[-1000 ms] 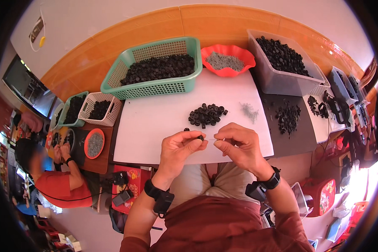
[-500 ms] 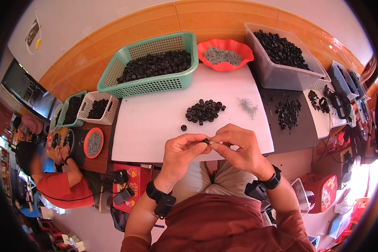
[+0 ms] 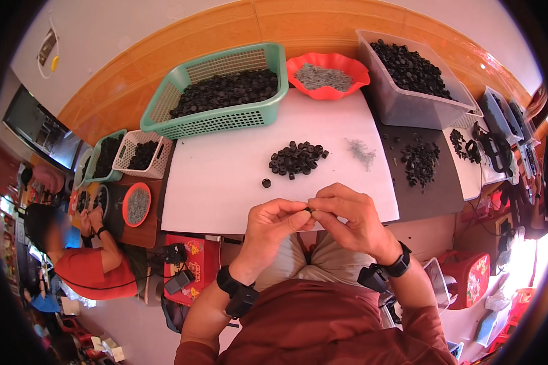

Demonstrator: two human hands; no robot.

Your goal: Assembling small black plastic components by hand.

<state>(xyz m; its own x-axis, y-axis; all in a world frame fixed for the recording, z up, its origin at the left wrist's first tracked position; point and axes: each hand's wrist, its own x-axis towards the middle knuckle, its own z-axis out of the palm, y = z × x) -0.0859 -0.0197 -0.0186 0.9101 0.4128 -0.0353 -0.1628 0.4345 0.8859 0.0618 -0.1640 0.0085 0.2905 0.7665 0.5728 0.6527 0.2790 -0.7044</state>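
Observation:
Above my lap, at the front edge of the white work sheet [image 3: 219,194], my left hand [image 3: 274,228] and my right hand [image 3: 350,219] meet fingertip to fingertip. A small black round part [image 3: 309,210] is pinched in my left fingers, mostly covered by them. My right thumb and forefinger press together against it; whatever they grip is hidden. Beyond my hands lies a heap of small black round parts [image 3: 295,159], with one loose part [image 3: 266,182] nearer me. Right of the heap is a small pile of thin grey screws [image 3: 361,153].
Along the back stand a green basket [image 3: 225,118] of black parts, a red bowl [image 3: 329,92] of screws and a clear bin [image 3: 408,109]. More black pieces [image 3: 421,163] lie on a dark mat at right. A co-worker [image 3: 94,264] sits at left beside an orange bowl [image 3: 125,207].
My hands have shifted slightly right. My fingers have closed further over the black part, which shows less now. The heap and screws on the sheet look the same.

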